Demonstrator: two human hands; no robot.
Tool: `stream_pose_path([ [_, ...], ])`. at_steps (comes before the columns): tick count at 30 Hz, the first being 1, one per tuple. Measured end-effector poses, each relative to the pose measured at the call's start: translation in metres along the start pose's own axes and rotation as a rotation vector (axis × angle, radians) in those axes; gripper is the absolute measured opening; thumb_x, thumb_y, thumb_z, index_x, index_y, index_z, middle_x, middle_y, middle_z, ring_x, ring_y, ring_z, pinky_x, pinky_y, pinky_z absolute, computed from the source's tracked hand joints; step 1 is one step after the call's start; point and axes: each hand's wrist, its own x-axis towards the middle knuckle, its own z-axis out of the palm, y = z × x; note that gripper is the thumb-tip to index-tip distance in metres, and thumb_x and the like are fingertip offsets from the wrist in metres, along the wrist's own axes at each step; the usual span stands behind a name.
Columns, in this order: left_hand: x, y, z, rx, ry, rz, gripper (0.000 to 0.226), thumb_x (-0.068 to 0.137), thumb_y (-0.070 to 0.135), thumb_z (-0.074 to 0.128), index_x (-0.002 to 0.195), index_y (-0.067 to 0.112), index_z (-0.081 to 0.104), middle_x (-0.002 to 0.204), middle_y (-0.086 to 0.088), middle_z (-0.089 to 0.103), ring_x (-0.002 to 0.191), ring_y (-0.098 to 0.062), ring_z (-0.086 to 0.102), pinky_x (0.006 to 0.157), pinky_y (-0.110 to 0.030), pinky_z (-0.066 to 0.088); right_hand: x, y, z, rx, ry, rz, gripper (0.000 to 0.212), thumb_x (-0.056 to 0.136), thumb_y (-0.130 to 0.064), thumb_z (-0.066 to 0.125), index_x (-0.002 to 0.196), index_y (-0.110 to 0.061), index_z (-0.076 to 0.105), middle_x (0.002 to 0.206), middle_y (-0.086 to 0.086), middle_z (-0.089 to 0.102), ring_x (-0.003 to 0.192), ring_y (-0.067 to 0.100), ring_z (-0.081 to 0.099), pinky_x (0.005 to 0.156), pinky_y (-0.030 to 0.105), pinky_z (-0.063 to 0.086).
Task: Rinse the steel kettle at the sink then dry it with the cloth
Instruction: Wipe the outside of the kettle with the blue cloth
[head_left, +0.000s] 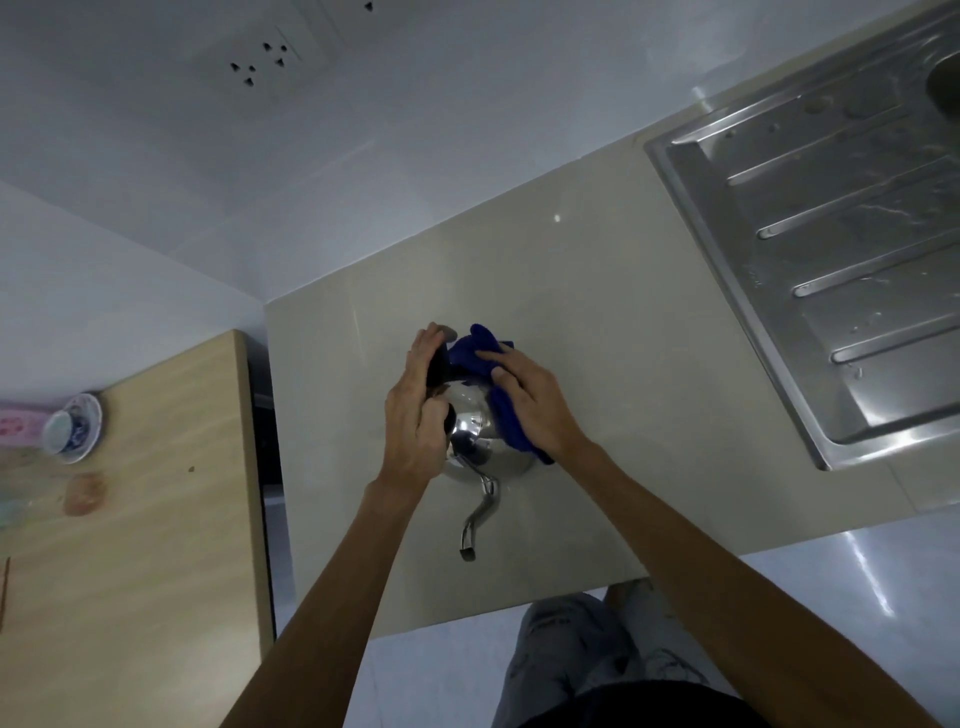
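Observation:
The steel kettle (470, 434) stands on the beige counter (597, 322), its thin curved spout (475, 519) pointing toward me. My left hand (415, 415) is closed around the kettle's black handle on its left side. My right hand (535, 405) presses a blue cloth (506, 415) against the kettle's right side and top. Both hands hide much of the kettle's body.
The steel sink's ribbed, wet drainboard (841, 249) lies at the right, with its basin at the top right corner. A wooden table (156, 519) at the left carries a cup on a saucer (72, 428). A wall socket (265, 60) sits above.

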Motion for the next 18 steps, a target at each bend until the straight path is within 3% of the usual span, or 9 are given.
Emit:
stream_pose_path([
  [3, 0.000, -0.003, 0.000, 0.000, 0.017, -0.015, 0.077, 0.073, -0.009, 0.032, 0.142, 0.026, 0.039, 0.145, 0.032, 0.040, 0.148, -0.018, 0.032, 0.123, -0.047, 0.024, -0.013, -0.011, 0.002, -0.059, 0.004, -0.118, 0.046, 0.105, -0.019, 0.039, 0.150, -0.019, 0.047, 0.150, -0.014, 0.046, 0.139, 0.026, 0.045, 0.118, 0.050, 0.034],
  [5, 0.000, -0.004, 0.000, 0.001, 0.022, -0.029, 0.079, 0.073, -0.009, 0.032, 0.140, 0.032, 0.039, 0.142, 0.039, 0.041, 0.147, -0.017, 0.034, 0.122, -0.050, 0.025, -0.024, -0.019, 0.005, -0.088, 0.022, -0.203, 0.050, 0.107, -0.019, 0.038, 0.157, -0.019, 0.035, 0.152, -0.023, 0.036, 0.141, 0.028, 0.041, 0.118, 0.050, 0.035],
  [7, 0.000, -0.007, 0.000, -0.004, 0.028, -0.019, 0.079, 0.073, -0.009, 0.032, 0.140, 0.033, 0.039, 0.143, 0.035, 0.044, 0.146, -0.019, 0.035, 0.121, -0.052, 0.027, -0.033, -0.022, 0.012, -0.107, 0.059, -0.213, 0.050, 0.107, -0.022, 0.038, 0.156, -0.017, 0.034, 0.157, -0.005, 0.040, 0.144, 0.026, 0.039, 0.118, 0.055, 0.033],
  [9, 0.000, -0.009, 0.000, -0.022, 0.025, -0.008, 0.079, 0.074, -0.009, 0.032, 0.142, 0.030, 0.040, 0.147, 0.017, 0.046, 0.146, -0.025, 0.036, 0.119, -0.055, 0.028, -0.032, -0.021, 0.016, -0.133, 0.090, -0.242, 0.047, 0.105, -0.023, 0.036, 0.149, -0.011, 0.047, 0.155, 0.007, 0.046, 0.147, 0.018, 0.034, 0.119, 0.058, 0.030],
  [14, -0.001, -0.010, 0.001, -0.027, 0.009, 0.003, 0.074, 0.075, -0.008, 0.030, 0.144, 0.016, 0.039, 0.149, 0.012, 0.042, 0.149, -0.025, 0.030, 0.121, -0.055, 0.024, -0.003, -0.012, 0.007, -0.086, 0.025, -0.140, 0.042, 0.101, -0.017, 0.039, 0.134, -0.004, 0.062, 0.148, 0.006, 0.053, 0.150, 0.031, 0.032, 0.125, 0.056, 0.017],
  [18, -0.001, -0.014, 0.000, -0.042, 0.020, -0.024, 0.075, 0.074, -0.007, 0.031, 0.144, 0.019, 0.040, 0.148, 0.019, 0.042, 0.150, -0.020, 0.029, 0.121, -0.055, 0.026, -0.023, -0.022, 0.013, -0.073, 0.122, -0.231, 0.039, 0.101, -0.007, 0.044, 0.135, 0.000, 0.060, 0.145, 0.003, 0.054, 0.150, 0.026, 0.032, 0.125, 0.037, 0.024],
])
